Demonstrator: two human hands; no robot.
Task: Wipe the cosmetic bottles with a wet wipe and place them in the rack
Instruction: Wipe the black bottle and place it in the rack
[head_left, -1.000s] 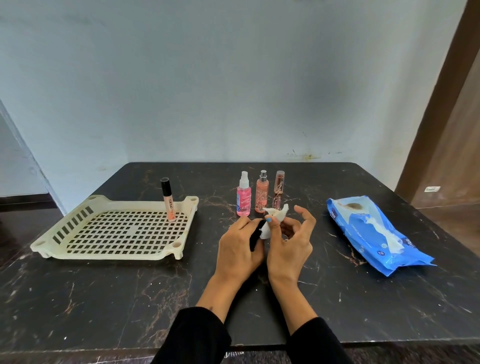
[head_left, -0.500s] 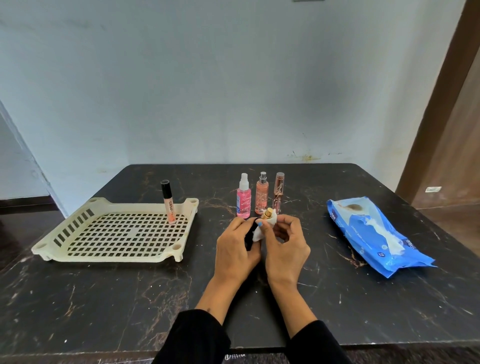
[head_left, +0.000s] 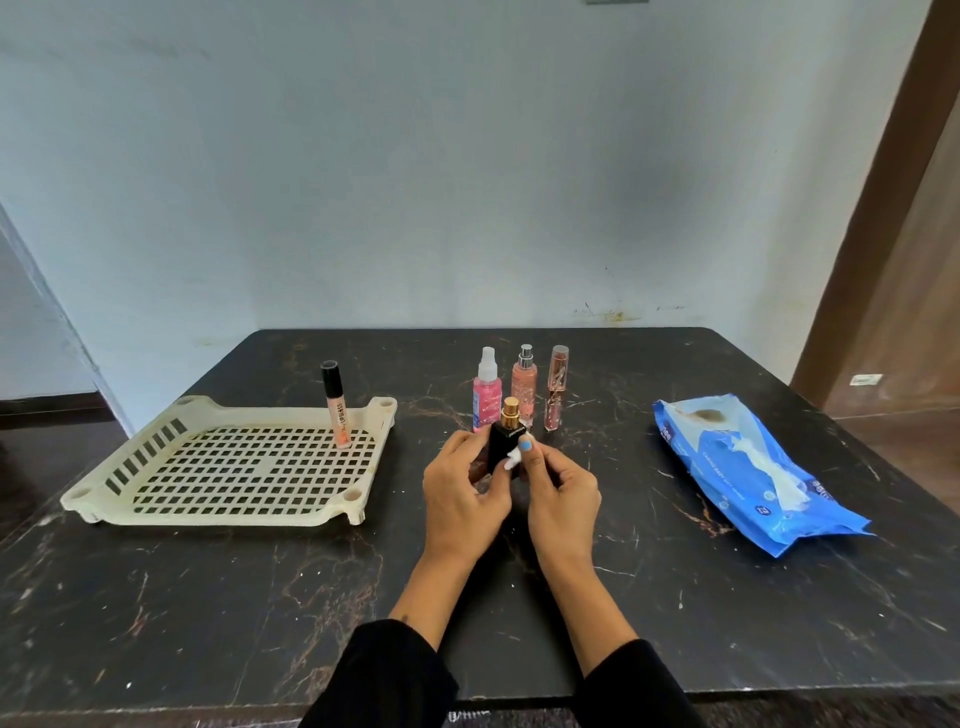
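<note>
My left hand (head_left: 462, 493) grips a small black bottle with a gold cap (head_left: 504, 441), held upright above the table's middle. My right hand (head_left: 561, 488) presses a crumpled white wet wipe (head_left: 513, 459) against the bottle's right side. Just behind stand a pink spray bottle (head_left: 486, 389), a peach spray bottle (head_left: 523, 387) and a slim rose-coloured tube (head_left: 556, 387). On the left sits the cream slotted rack (head_left: 156, 483), with a lip gloss tube (head_left: 335, 405) upright near its far edge.
A blue pack of wet wipes (head_left: 753, 467) lies on the right of the black marble table (head_left: 208, 597), one wipe poking out of its opening. A pale wall runs behind the table and a brown door frame stands at the right.
The wipe has slid down from the bottle's gold cap to its black body, baring the cap. My right fingers have curled in. The bottle stands more upright.
</note>
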